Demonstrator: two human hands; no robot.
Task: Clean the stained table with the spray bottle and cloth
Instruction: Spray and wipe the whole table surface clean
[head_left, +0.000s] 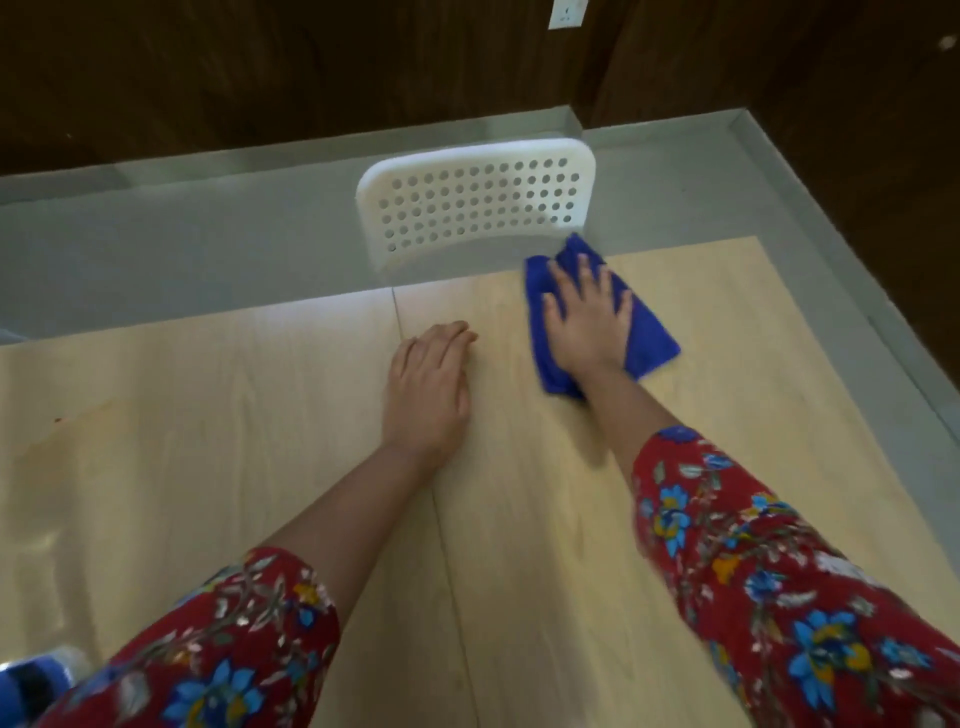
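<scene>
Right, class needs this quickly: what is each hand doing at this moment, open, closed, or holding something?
Left hand: open, resting flat on the table, holding nothing.
Right hand: open, fingers spread, pressing the blue cloth onto the table.

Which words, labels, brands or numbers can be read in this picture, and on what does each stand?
None is readable.
The white wall plate bears only a tiny dark mark, too small to read.
The blurred blue object at the lower left edge shows no legible label.

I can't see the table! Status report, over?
Right hand flat on blue cloth, far edge. Left hand flat on table. Reddish spot far left. White chair beyond.
</scene>
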